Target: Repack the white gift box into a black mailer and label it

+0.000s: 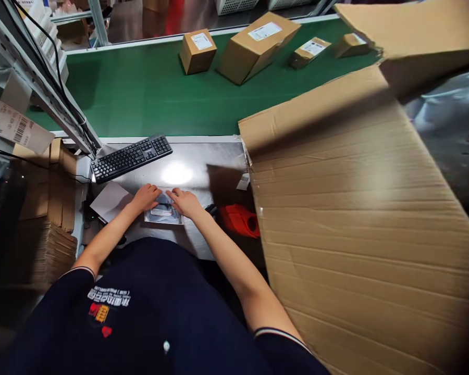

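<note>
Navy shirt [160, 307] nearest. Beyond it, shallow box [163, 223] on metal table [197, 156], left of big carton [359, 224]. Step looks like handling the plastic-wrapped item [161, 212] inside: left hand [146, 198], right hand [184, 202] at far side, fingers bent, can't tell if gripping. Next move probably calls for light fingertips.

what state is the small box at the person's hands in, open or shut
Open: the small box has no lid over it, and its bluish contents show inside the rim
</note>
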### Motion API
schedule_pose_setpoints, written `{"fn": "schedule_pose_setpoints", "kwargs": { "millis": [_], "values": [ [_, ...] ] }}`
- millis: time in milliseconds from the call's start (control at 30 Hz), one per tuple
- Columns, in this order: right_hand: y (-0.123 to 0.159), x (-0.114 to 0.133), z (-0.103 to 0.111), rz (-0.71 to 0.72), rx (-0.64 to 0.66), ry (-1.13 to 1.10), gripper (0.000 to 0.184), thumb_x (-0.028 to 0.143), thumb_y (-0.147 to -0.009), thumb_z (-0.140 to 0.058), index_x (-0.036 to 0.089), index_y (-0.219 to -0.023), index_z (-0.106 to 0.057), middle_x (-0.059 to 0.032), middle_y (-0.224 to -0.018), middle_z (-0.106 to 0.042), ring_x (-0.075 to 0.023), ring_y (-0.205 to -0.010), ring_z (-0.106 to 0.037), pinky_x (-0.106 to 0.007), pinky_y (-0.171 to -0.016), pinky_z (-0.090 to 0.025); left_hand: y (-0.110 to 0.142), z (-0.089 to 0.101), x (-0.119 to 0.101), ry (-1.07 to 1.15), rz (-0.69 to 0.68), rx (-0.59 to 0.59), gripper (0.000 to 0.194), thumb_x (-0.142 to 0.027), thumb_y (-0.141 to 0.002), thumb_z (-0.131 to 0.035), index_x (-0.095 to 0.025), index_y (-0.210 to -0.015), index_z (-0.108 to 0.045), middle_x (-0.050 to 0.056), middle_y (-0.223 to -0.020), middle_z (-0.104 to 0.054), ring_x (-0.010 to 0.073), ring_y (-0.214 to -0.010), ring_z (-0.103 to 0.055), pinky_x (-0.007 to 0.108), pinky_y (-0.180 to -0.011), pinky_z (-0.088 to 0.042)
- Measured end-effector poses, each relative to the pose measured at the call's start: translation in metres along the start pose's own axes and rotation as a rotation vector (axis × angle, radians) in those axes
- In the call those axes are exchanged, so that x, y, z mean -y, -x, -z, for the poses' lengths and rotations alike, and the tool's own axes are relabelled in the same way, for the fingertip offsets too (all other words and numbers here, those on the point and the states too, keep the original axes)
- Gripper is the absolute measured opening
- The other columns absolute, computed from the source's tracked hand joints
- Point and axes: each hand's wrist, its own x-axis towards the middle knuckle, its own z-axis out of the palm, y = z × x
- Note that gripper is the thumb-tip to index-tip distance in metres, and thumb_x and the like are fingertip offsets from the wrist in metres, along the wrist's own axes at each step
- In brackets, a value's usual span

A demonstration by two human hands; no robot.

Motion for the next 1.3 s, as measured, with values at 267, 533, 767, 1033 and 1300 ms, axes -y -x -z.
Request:
{"fn": "schedule_pose_setpoints", "kwargs": {
  "millis": [267, 533, 767, 1033, 1300],
  "values": [
    [0.002, 0.007, -0.014, -0.078, -0.057, -0.061, 0.060, 0.020, -0.099, -0.057, 0.019, -0.158, -0.048, -0.0183, -0.148, -0.057, -0.0296, -0.115, -0.065, -0.039, -0.099, -0.050, 0.010, -0.007, -0.005, 0.018, 0.050, -0.022, 0.047, -0.030, -0.094, -0.071, -0.021, -0.139, -0.062, 0.013, -0.134, -0.064, 0.0300, -0.126, -0.057, 0.042, -0.104, -0.051],
    [0.001, 0.007, -0.029, -0.075, -0.205, -0.225, 0.058, 0.019, -0.092, -0.062, 0.013, -0.150, -0.056, -0.0203, -0.140, -0.061, -0.0323, -0.118, -0.062, -0.047, -0.107, -0.047, 0.012, -0.014, -0.025, 0.058, 0.140, -0.069, 0.038, -0.013, -0.095, -0.058, -0.015, -0.132, -0.062, 0.018, -0.132, -0.063, 0.0330, -0.128, -0.056, 0.046, -0.106, -0.052],
    [0.018, -0.001, -0.043, -0.130, -0.347, -0.490, 0.069, 0.015, -0.085, -0.057, 0.010, -0.153, -0.047, -0.0210, -0.147, -0.055, -0.0268, -0.125, -0.061, -0.042, -0.107, -0.053, 0.019, -0.008, -0.017, 0.169, 0.163, -0.085, 0.046, -0.014, -0.089, -0.067, -0.020, -0.134, -0.060, 0.012, -0.139, -0.060, 0.0276, -0.133, -0.054, 0.037, -0.104, -0.055],
    [0.030, 0.028, -0.059, -0.507, -0.529, -0.716, 0.051, 0.029, -0.093, -0.045, 0.010, -0.138, -0.060, -0.0187, -0.127, -0.072, -0.0283, -0.100, -0.069, -0.046, -0.093, -0.058, 0.029, -0.013, -0.043, 0.504, 0.609, -0.220, 0.054, -0.026, -0.098, -0.060, -0.015, -0.150, -0.048, 0.018, -0.139, -0.067, 0.0258, -0.114, -0.071, 0.040, -0.102, -0.057],
    [-0.012, 0.023, -0.048, -0.574, -0.342, -0.632, 0.039, 0.016, -0.098, -0.036, 0.012, -0.112, -0.072, -0.0190, -0.102, -0.076, -0.0297, -0.097, -0.072, -0.044, -0.092, -0.055, 0.020, -0.011, -0.050, 0.298, 0.399, -0.207, 0.040, -0.030, -0.100, -0.058, -0.024, -0.138, -0.068, 0.014, -0.158, -0.052, 0.0345, -0.144, -0.049, 0.050, -0.119, -0.042]
  ]
}}
